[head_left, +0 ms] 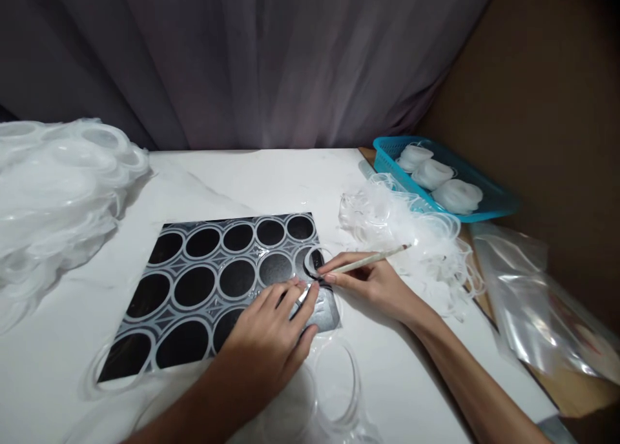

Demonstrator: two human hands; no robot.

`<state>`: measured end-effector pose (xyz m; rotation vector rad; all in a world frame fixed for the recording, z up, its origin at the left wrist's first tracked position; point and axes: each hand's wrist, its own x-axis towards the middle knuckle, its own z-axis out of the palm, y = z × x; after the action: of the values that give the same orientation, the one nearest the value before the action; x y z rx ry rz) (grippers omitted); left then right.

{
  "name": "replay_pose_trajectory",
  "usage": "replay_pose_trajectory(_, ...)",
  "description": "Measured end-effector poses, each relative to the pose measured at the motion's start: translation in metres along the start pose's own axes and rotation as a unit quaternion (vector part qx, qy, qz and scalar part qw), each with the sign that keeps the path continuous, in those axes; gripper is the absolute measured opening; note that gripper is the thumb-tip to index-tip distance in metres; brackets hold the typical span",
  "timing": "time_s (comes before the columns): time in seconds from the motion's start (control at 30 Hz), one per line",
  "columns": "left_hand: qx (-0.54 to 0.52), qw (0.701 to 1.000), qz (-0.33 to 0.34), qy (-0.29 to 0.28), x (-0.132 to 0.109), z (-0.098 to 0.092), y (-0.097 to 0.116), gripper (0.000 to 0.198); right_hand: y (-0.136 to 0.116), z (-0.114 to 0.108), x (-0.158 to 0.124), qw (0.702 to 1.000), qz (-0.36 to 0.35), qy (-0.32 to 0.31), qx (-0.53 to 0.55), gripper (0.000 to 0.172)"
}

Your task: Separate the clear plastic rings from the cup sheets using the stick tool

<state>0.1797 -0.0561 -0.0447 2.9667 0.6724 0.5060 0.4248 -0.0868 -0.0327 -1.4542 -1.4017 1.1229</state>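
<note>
A translucent sheet of moulded rings (215, 309) lies over a black rectangular board (195, 287) on the white table. My left hand (271, 328) lies on the sheet near the board's right side, fingers spread and pressing down. In my right hand (372, 282) is a slim, cream-coloured pen-like tool (372, 257), slanting up to the right. Its working tip is hidden by my fingers. At those fingertips a clear ring (310, 258) stands partly lifted at the board's right edge; whether my fingers grip it too is unclear. The sheet's front part hangs past the board toward me.
A tall heap of translucent ring sheets (58, 179) fills the left side. Tangled clear scraps (402, 221) lie at the right, before a blue basket (489, 210) holding three bundles of rings (458, 196). Clear plastic bags (523, 315) rest by the right edge. A grey curtain (242, 63) hangs behind.
</note>
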Motion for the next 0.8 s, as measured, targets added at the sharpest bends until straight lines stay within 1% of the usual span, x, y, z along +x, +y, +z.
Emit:
replay_pose_trajectory(0.1,0.005,1.0,0.003,0.001,0.001,-0.001,-0.001,0.049,-0.001,0.0,-0.003,0.999,-0.026,0.006,-0.024,0.017)
replay_pose_trajectory(0.17,0.003,1.0,0.004,-0.003,0.001,-0.002,-0.001,0.049,0.0,0.001,-0.008,0.994,-0.082,0.0,-0.066,0.019)
replay_pose_trajectory(0.23,-0.003,1.0,0.007,-0.006,0.002,-0.004,-0.001,0.047,0.003,0.001,-0.015,0.98,-0.158,-0.027,-0.121,0.032)
replay_pose_trajectory(0.3,-0.007,1.0,0.014,-0.007,0.003,-0.006,0.0,0.045,0.007,0.003,-0.021,0.96,-0.215,-0.046,-0.176,0.046)
replay_pose_trajectory(0.37,-0.006,1.0,0.022,-0.007,0.003,-0.006,0.0,0.044,0.011,0.007,-0.026,0.946,-0.231,-0.034,-0.226,0.052)
replay_pose_trajectory(0.47,0.003,1.0,0.029,-0.009,0.004,-0.007,-0.001,0.046,0.01,0.012,-0.023,0.935,-0.21,-0.008,-0.287,0.055)
replay_pose_trajectory(0.53,0.009,1.0,0.026,-0.012,0.004,-0.006,-0.002,0.048,0.005,0.011,-0.012,0.93,-0.196,0.005,-0.312,0.057)
replay_pose_trajectory(0.6,0.011,1.0,0.02,-0.021,0.004,-0.006,-0.002,0.049,-0.004,0.003,0.008,0.926,-0.203,0.029,-0.318,0.055)
replay_pose_trajectory(0.67,0.009,0.999,0.016,-0.038,0.004,-0.006,-0.001,0.05,-0.015,-0.009,0.039,0.925,-0.222,0.085,-0.295,0.045)
replay_pose_trajectory(0.73,0.011,0.998,0.011,-0.057,0.003,-0.006,0.003,0.051,-0.027,-0.024,0.073,0.926,-0.223,0.195,-0.234,0.028)
replay_pose_trajectory(0.8,0.021,0.998,0.006,-0.063,0.002,-0.006,0.009,0.052,-0.038,-0.037,0.102,0.917,-0.216,0.257,-0.214,0.028)
